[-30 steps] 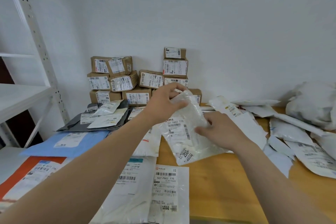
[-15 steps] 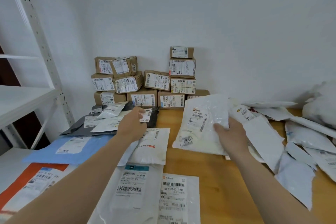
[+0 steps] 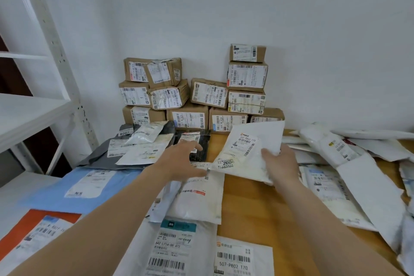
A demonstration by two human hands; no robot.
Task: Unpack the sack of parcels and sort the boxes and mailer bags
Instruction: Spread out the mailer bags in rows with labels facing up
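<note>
My right hand (image 3: 281,164) grips a white mailer bag (image 3: 246,148) with a label by its right edge and holds it tilted above the wooden table (image 3: 253,210). My left hand (image 3: 180,161) hovers with fingers spread over a white padded mailer (image 3: 199,197) lying flat; it holds nothing, and I cannot tell if it touches. Brown cardboard boxes (image 3: 208,94) stand stacked against the back wall. Sorted mailers lie at the left: grey (image 3: 100,157), blue (image 3: 74,188) and a black one (image 3: 197,141).
A heap of unsorted white mailer bags (image 3: 349,163) covers the right side of the table. A white metal shelf rack (image 3: 38,105) stands at the left. More labelled white mailers (image 3: 179,248) and an orange one (image 3: 33,233) lie near the front edge.
My right hand carried the white mailer up and left toward the box stack. My left hand let go of it, dropped left, then shifted right over the padded mailer.
</note>
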